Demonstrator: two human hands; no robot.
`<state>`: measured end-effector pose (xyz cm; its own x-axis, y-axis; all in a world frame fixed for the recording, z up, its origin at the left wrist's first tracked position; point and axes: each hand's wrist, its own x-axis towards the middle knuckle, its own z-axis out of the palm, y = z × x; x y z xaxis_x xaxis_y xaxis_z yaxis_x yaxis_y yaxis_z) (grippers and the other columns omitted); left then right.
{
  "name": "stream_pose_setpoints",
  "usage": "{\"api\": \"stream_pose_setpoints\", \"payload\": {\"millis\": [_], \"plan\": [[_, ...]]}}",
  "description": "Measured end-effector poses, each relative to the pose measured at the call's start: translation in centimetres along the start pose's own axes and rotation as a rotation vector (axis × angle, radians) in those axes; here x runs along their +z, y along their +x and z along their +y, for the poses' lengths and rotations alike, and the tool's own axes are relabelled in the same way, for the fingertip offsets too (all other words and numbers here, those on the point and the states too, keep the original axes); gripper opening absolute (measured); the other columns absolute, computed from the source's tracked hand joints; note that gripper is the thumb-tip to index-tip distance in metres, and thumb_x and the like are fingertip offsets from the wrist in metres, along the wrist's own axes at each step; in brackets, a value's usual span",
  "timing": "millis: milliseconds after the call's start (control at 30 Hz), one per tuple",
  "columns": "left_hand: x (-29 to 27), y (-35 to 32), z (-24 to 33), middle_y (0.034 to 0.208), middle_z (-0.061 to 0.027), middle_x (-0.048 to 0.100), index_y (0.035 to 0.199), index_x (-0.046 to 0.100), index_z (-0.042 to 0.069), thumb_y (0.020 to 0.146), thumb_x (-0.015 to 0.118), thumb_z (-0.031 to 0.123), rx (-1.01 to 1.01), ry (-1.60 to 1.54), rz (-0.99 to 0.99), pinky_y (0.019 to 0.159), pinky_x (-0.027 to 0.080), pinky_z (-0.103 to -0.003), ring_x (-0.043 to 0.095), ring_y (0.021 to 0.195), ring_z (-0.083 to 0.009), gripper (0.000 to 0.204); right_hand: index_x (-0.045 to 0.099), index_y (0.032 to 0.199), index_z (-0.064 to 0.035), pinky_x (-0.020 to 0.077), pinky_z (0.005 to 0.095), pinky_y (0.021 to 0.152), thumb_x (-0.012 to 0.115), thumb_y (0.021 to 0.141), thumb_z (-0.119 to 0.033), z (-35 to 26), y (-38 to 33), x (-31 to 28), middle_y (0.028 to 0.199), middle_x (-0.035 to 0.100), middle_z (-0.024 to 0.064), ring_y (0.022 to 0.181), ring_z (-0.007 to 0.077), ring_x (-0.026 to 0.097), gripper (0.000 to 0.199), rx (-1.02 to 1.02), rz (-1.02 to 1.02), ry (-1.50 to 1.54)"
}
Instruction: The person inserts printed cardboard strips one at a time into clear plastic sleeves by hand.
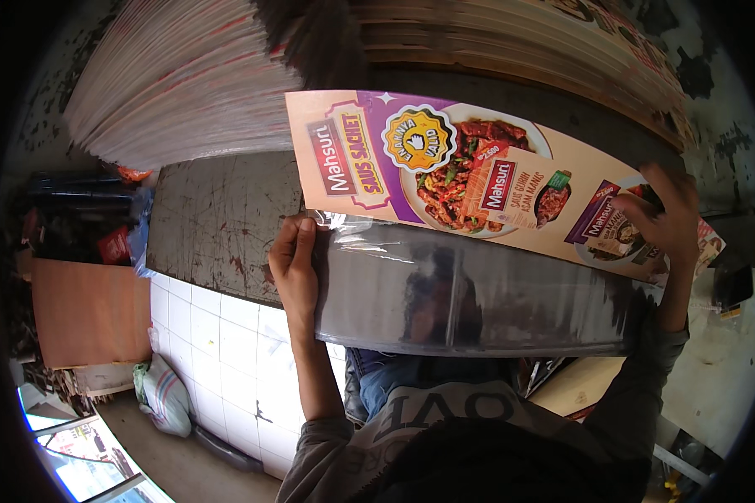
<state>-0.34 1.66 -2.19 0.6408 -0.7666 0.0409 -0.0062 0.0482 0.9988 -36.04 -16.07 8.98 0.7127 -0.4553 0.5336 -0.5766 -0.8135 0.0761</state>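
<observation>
A long printed card [471,186] in orange and purple, with pictures of food, lies slanted in front of me. Under its near edge spreads a glossy clear plastic sleeve [377,289] that catches reflections. At the sleeve's upper left corner, close to the card's lower left corner, my left hand [295,261] pinches the plastic between thumb and fingers. My right hand [669,210] holds the card's right end, its thumb over the printed face. Part of that hand's fingers is hard to make out.
Tall stacks of thin sheets in plastic [176,84] and of printed cards [520,42] stand along the table's far side. The worn dark table [218,230] reaches left. A brown board [91,312] and a striped sack [166,394] are beyond it, near white floor tiles [226,352].
</observation>
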Motion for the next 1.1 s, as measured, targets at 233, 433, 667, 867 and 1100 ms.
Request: {"api": "stream_pose_setpoints", "payload": {"millis": [233,433,667,867,1100], "plan": [[0.14,-0.08,0.03,0.071,0.0025,0.053,0.081,0.059,0.001,0.091,0.048,0.014,0.022,0.037,0.023,0.063,0.032,-0.019,0.042,0.067,-0.0037,0.020,0.057,0.081,-0.0063,0.0409,0.0336,0.057,0.078,0.061,-0.034,0.15,-0.02,0.14,0.061,0.059,0.0044,0.056,0.0236,0.055,0.040,0.010,-0.014,0.026],[-0.10,0.06,-0.01,0.073,0.0005,0.056,0.079,0.059,0.001,0.090,0.049,0.014,0.022,0.057,0.011,0.066,0.033,-0.019,0.044,0.069,-0.0052,0.020,0.058,0.082,-0.0051,0.0412,0.0338,0.057,0.079,0.060,-0.033,0.20,0.05,-0.08,0.061,0.060,0.0050,0.056,0.0240,0.055,0.041,0.005,-0.041,0.041],[-0.04,0.17,-0.17,0.071,0.0011,0.055,0.078,0.059,0.001,0.090,0.049,0.013,0.018,-0.005,0.019,0.065,0.033,-0.019,0.044,0.069,-0.0050,0.019,0.057,0.082,-0.0041,0.0413,0.0338,0.055,0.079,0.061,-0.032,0.12,-0.15,-0.14,0.062,0.059,0.0070,0.054,0.0242,0.055,0.041,-0.034,0.018,0.014],[-0.03,-0.02,0.21,0.068,0.0022,0.053,0.077,0.059,0.001,0.090,0.049,0.014,-0.018,0.069,0.023,0.061,0.030,-0.019,0.040,0.065,-0.0036,0.020,0.057,0.079,-0.0039,0.0398,0.0323,0.050,0.079,0.061,-0.031,-0.30,0.18,-0.29,0.059,0.056,0.0071,0.050,0.0232,0.053,0.040,-0.036,0.007,0.032],[-0.10,-0.08,0.00,0.068,0.0025,0.053,0.080,0.059,0.001,0.090,0.049,0.014,0.008,0.049,0.023,0.059,0.030,-0.018,0.039,0.064,-0.0029,0.019,0.055,0.076,-0.0041,0.0386,0.0327,0.049,0.078,0.062,-0.031,-0.29,0.20,-0.44,0.056,0.054,0.0067,0.050,0.0231,0.052,0.038,-0.038,-0.011,0.059]]}}
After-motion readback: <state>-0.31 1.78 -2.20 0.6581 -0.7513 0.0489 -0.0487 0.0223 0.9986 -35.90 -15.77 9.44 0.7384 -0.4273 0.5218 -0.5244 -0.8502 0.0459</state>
